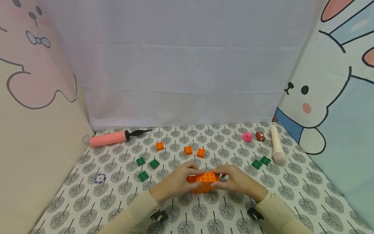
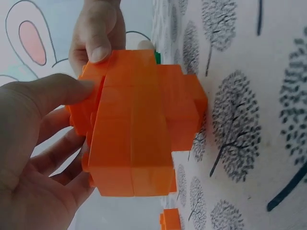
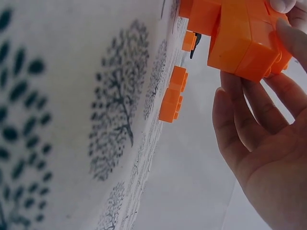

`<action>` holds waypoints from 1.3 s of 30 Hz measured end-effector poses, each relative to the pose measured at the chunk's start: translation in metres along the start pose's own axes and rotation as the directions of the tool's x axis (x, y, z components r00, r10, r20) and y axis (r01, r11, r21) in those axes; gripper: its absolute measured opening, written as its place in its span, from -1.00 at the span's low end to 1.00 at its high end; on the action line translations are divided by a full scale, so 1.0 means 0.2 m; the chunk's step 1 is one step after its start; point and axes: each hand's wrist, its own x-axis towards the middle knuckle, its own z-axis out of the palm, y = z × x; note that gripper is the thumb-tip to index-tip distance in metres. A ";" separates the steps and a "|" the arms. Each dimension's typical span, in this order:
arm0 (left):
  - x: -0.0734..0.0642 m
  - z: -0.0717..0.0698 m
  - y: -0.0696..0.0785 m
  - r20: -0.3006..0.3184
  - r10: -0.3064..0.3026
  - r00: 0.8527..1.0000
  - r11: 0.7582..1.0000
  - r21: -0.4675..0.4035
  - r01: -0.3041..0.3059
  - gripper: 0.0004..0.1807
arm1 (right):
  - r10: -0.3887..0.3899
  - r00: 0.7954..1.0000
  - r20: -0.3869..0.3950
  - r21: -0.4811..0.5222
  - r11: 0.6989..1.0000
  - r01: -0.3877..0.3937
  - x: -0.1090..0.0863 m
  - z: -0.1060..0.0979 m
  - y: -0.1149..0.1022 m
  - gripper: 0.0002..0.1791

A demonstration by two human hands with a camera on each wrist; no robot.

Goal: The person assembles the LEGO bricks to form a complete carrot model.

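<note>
At the front middle of the table is a stack of joined orange toy bricks [image 1: 205, 183], wide above and narrower below. My left hand [image 1: 176, 182] holds its left end, thumb on the near side and fingers curled behind. From the other side, my right hand [image 1: 238, 182] grips the right end with thumb and fingers. In the left wrist view, the left thumb presses on an upper orange brick [image 2: 88, 98], which shows a thin gap to the layer beneath. The right wrist view has the right fingers under the stack's end [image 3: 235, 43]; its far side is hidden.
Loose orange bricks [image 1: 188, 150] lie behind the stack. Green bricks [image 1: 143, 176] are at left, with two more green bricks [image 1: 257, 164] at right. Around them are a pink pump [image 1: 108, 139], a poker chip [image 1: 100, 178], a pink duck [image 1: 247, 136], a red toy car [image 1: 260, 136] and a cream-coloured stick [image 1: 276, 143].
</note>
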 end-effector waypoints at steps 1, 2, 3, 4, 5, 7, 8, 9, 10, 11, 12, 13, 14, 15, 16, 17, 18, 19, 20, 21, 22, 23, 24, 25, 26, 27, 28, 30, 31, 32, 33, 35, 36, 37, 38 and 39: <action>0.00 -0.01 0.00 0.008 -0.001 1.000 1.000 0.000 0.001 -0.52 | -0.005 1.000 0.000 -0.001 1.000 0.005 0.00 0.00 0.00 -0.54; 0.01 -0.01 0.00 0.016 -0.004 1.000 1.000 0.003 0.004 -0.51 | -0.008 1.000 0.001 0.000 1.000 0.008 0.00 0.00 0.00 -0.54; 0.01 -0.02 0.01 0.023 -0.006 1.000 1.000 0.004 0.005 -0.51 | -0.009 1.000 0.001 -0.001 1.000 0.009 0.00 0.00 0.00 -0.54; 0.01 -0.02 0.01 0.028 -0.003 1.000 1.000 0.009 0.003 -0.51 | -0.013 1.000 0.001 -0.003 1.000 0.013 0.01 0.00 0.00 -0.54; 0.01 -0.02 0.01 0.031 -0.004 1.000 1.000 0.012 0.004 -0.51 | -0.014 1.000 -0.001 -0.003 1.000 0.014 0.01 0.00 0.00 -0.54; 0.01 -0.03 0.02 0.034 0.002 0.999 1.000 0.028 -0.003 -0.51 | -0.019 1.000 -0.003 -0.004 1.000 0.019 0.01 0.00 0.00 -0.55; 0.01 -0.03 0.02 0.035 0.003 0.999 0.999 0.033 -0.005 -0.51 | -0.020 1.000 -0.003 -0.006 1.000 0.020 0.01 0.00 0.00 -0.55; 0.01 -0.03 0.02 0.034 0.007 0.999 0.999 0.035 -0.008 -0.51 | -0.022 1.000 -0.004 -0.008 1.000 0.022 0.01 0.00 0.00 -0.55; 0.01 -0.03 0.03 0.034 0.010 0.999 0.999 0.039 -0.012 -0.51 | -0.024 1.000 -0.003 -0.008 1.000 0.024 0.01 0.00 0.01 -0.55; 0.01 -0.03 0.03 0.033 0.014 0.999 0.999 0.037 -0.015 -0.51 | -0.024 1.000 0.000 -0.006 1.000 0.024 0.01 -0.01 0.01 -0.55; 0.01 -0.03 0.02 0.031 0.018 0.999 0.999 0.036 -0.019 -0.51 | -0.026 1.000 0.002 -0.006 1.000 0.026 0.01 -0.01 0.01 -0.55; 0.01 -0.03 0.02 0.029 0.021 0.999 0.999 0.031 -0.021 -0.51 | -0.025 1.000 0.004 -0.008 1.000 0.025 0.01 -0.01 0.01 -0.54; 0.01 -0.02 0.02 0.025 0.026 0.999 0.999 0.024 -0.026 -0.51 | -0.027 1.000 0.004 -0.010 1.000 0.028 0.01 -0.01 0.01 -0.54; 0.01 -0.02 0.02 0.022 0.033 0.999 0.999 0.020 -0.033 -0.50 | -0.029 1.000 0.004 -0.014 0.999 0.029 0.01 -0.01 0.01 -0.54; 0.01 -0.02 0.02 0.019 0.036 0.999 0.999 0.015 -0.037 -0.50 | -0.030 1.000 0.002 -0.019 0.999 0.030 0.01 -0.01 0.02 -0.54; 0.01 -0.02 0.01 0.016 0.039 0.999 0.999 0.010 -0.039 -0.50 | -0.032 0.999 -0.002 -0.025 0.999 0.032 0.01 -0.01 0.02 -0.54; 0.01 -0.02 0.01 0.014 0.041 0.999 0.999 0.005 -0.041 -0.50 | -0.037 0.999 -0.005 -0.031 0.999 0.037 0.01 -0.02 0.02 -0.54; 0.02 -0.02 0.01 0.013 0.040 0.999 0.999 0.001 -0.040 -0.49 | -0.042 0.999 -0.007 -0.036 0.998 0.042 0.01 -0.02 0.02 -0.54; 0.02 -0.02 0.01 0.014 0.040 0.999 0.999 -0.002 -0.040 -0.49 | -0.047 0.999 -0.009 -0.039 0.998 0.046 0.01 -0.02 0.02 -0.54; 0.02 -0.02 0.01 0.014 0.037 0.999 0.999 -0.005 -0.036 -0.49 | -0.054 0.999 -0.010 -0.041 0.998 0.053 0.01 -0.02 0.02 -0.54; 0.02 -0.02 0.00 0.013 0.031 0.999 0.999 -0.008 -0.031 -0.49 | -0.059 0.998 -0.012 -0.043 0.997 0.059 0.01 -0.02 0.02 -0.54; 0.02 -0.02 0.00 0.013 0.026 1.000 1.000 -0.011 -0.026 -0.49 | -0.065 0.998 -0.013 -0.041 0.997 0.064 0.01 -0.02 0.02 -0.54; 0.02 -0.02 0.00 0.012 0.022 1.000 1.000 -0.014 -0.022 -0.49 | -0.070 0.997 -0.013 -0.039 0.997 0.069 0.01 -0.02 0.02 -0.54; 0.01 -0.01 0.00 0.009 0.016 1.000 1.000 -0.012 -0.016 -0.49 | -0.074 0.997 -0.013 -0.035 0.997 0.073 0.01 -0.02 0.02 -0.55; 0.01 -0.01 0.00 0.006 0.013 1.000 1.000 -0.012 -0.013 -0.49 | -0.075 0.997 -0.012 -0.030 0.997 0.075 0.01 -0.01 0.02 -0.55; 0.01 -0.01 0.00 0.004 0.008 1.000 1.000 -0.013 -0.008 -0.49 | -0.076 0.997 -0.011 -0.026 0.997 0.075 0.01 -0.01 0.02 -0.55; 0.01 0.00 0.00 0.001 0.005 1.000 1.000 -0.014 -0.005 -0.49 | -0.072 0.997 -0.010 -0.023 0.997 0.072 0.01 -0.01 0.03 -0.55; 0.00 0.01 0.00 -0.005 0.005 1.000 1.000 -0.016 -0.005 -0.50 | -0.067 0.998 -0.010 -0.015 0.998 0.067 0.01 -0.01 0.03 -0.56; 0.00 0.01 0.00 -0.008 0.007 1.000 1.000 -0.016 -0.007 -0.50 | -0.064 0.998 -0.010 -0.011 0.998 0.064 0.01 -0.01 0.03 -0.56; 0.00 0.01 0.00 -0.012 0.010 1.000 1.000 -0.019 -0.010 -0.50 | -0.062 0.998 -0.012 -0.010 0.998 0.062 0.00 0.00 0.03 -0.56; 0.00 0.02 0.00 -0.012 0.011 1.000 1.000 -0.019 -0.011 -0.50 | -0.063 0.998 -0.014 -0.011 0.998 0.063 0.00 0.00 0.03 -0.56; 0.00 0.02 -0.01 -0.016 0.018 1.000 1.000 -0.011 -0.018 -0.50 | -0.064 0.998 -0.017 -0.009 0.998 0.064 0.00 0.00 0.04 -0.55; 0.00 0.02 -0.01 -0.015 0.019 1.000 1.000 -0.009 -0.019 -0.50 | -0.066 0.998 -0.018 -0.010 0.998 0.066 0.00 0.00 0.04 -0.55; 0.00 0.02 -0.01 -0.014 0.021 1.000 1.000 -0.004 -0.021 -0.50 | -0.068 0.997 -0.019 -0.012 0.998 0.068 0.00 0.00 0.03 -0.55; -0.01 0.02 -0.02 -0.011 0.021 1.000 1.000 -0.001 -0.021 -0.50 | -0.071 0.997 -0.019 -0.013 0.997 0.070 0.00 0.00 0.03 -0.54; -0.01 0.02 -0.02 -0.007 0.023 1.000 1.000 0.005 -0.023 -0.50 | -0.072 0.997 -0.019 -0.014 0.997 0.072 0.01 0.00 0.03 -0.54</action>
